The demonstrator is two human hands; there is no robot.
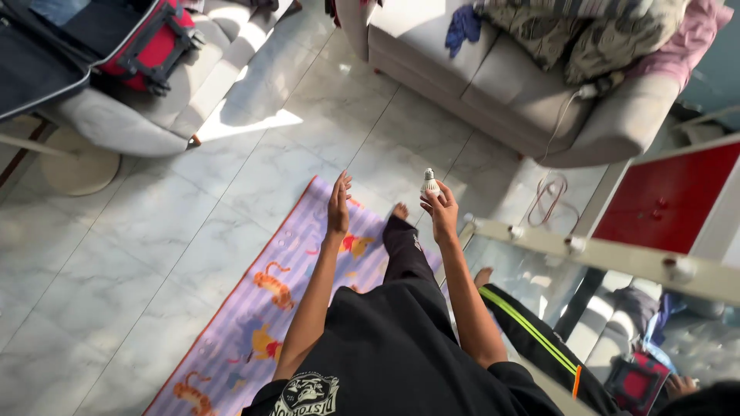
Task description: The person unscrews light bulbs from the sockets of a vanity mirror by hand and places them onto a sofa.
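Right hand (442,213) grips light bulb (429,183); left hand (338,203) open.

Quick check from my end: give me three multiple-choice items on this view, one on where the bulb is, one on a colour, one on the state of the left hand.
1. Where is the light bulb?
A. Lying on the mat
B. Held up in the right hand
C. On the sofa

2. What is the main colour of the mat under the person's feet?
A. Purple with orange cartoon animals
B. Plain green
C. Black

3. What state is the left hand in?
A. Closed around the bulb
B. Gripping a cable
C. Open and empty, fingers stretched out

Answers:
1 B, the bulb stands above the right hand's fingers, screw base up, well clear of the floor.
2 A, its striped purple surface carries orange tiger-like figures and has a red edge.
3 C, the left hand is flat beside the right, holding nothing.
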